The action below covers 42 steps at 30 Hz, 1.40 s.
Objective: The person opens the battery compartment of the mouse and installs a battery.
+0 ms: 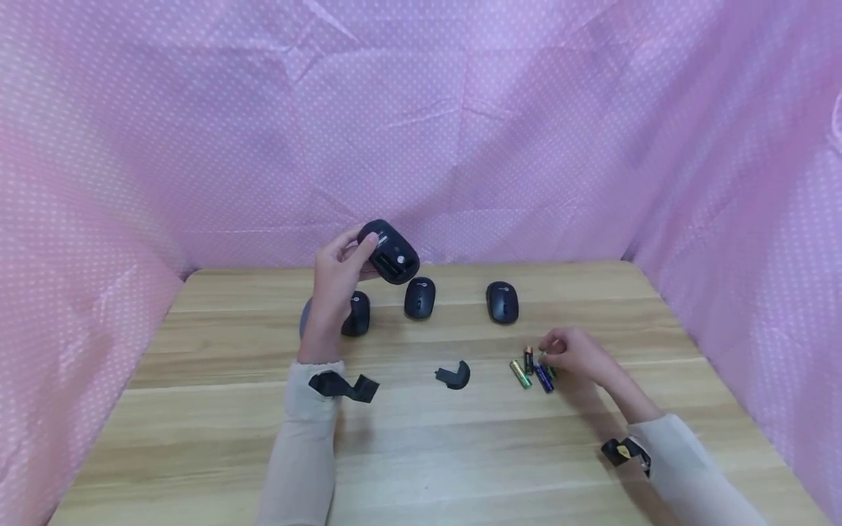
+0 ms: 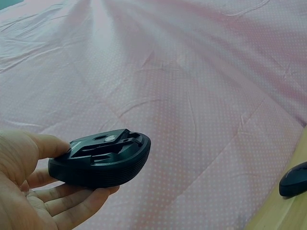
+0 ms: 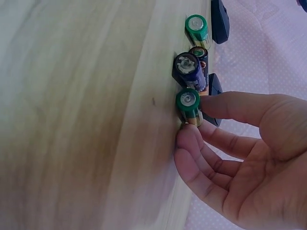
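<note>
My left hand (image 1: 335, 281) holds a black computer mouse (image 1: 389, 252) raised above the far side of the table, thumb on its underside and fingers beneath. An uncovered battery slot (image 2: 103, 155) shows on that underside. At the right, my right hand (image 1: 575, 356) pinches a green AA battery (image 3: 188, 103) between thumb and fingers, low at the tabletop. Beside it lie a purple battery (image 1: 544, 378), a black battery (image 1: 528, 359) and another green battery (image 1: 520, 373). A dark curved piece (image 1: 455, 375), like a battery cover, lies mid-table.
Toward the back of the wooden table (image 1: 421, 453) sit more black mice: one in the middle (image 1: 419, 298), one to the right (image 1: 503, 302), and one partly behind the left wrist (image 1: 357, 314). Pink dotted cloth (image 1: 421, 131) hangs behind and at both sides.
</note>
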Each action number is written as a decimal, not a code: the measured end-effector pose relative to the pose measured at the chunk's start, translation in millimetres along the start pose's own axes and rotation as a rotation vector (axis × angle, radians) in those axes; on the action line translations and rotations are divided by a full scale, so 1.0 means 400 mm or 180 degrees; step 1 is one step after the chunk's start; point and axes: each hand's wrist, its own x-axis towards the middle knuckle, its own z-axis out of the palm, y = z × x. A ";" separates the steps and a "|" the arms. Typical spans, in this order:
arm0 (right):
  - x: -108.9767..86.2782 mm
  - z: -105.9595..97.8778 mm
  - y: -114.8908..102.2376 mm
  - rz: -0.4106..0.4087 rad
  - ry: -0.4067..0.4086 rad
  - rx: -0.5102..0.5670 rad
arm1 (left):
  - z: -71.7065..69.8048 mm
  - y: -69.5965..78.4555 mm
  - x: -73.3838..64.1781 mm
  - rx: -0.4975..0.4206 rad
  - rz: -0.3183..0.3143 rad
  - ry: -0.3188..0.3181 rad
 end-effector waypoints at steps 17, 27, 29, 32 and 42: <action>0.005 -0.012 -0.014 0.0241 -0.0137 -0.0013 | 0.004 -0.002 -0.005 0.0060 -0.0008 -0.0064; 0.025 -0.084 -0.068 -0.0019 0.0066 0.0663 | 0.007 -0.005 -0.005 0.0085 0.0009 -0.0095; 0.035 -0.097 -0.097 -0.0069 0.0095 0.0978 | 0.007 -0.002 -0.004 0.0057 0.0027 -0.0098; 0.049 -0.107 -0.147 -0.0125 0.0120 0.1462 | 0.010 0.001 -0.004 0.0091 0.0035 -0.0113; 0.105 -0.044 -0.287 -0.0919 -0.0269 0.3320 | 0.031 -0.006 -0.010 0.0083 0.0024 -0.0182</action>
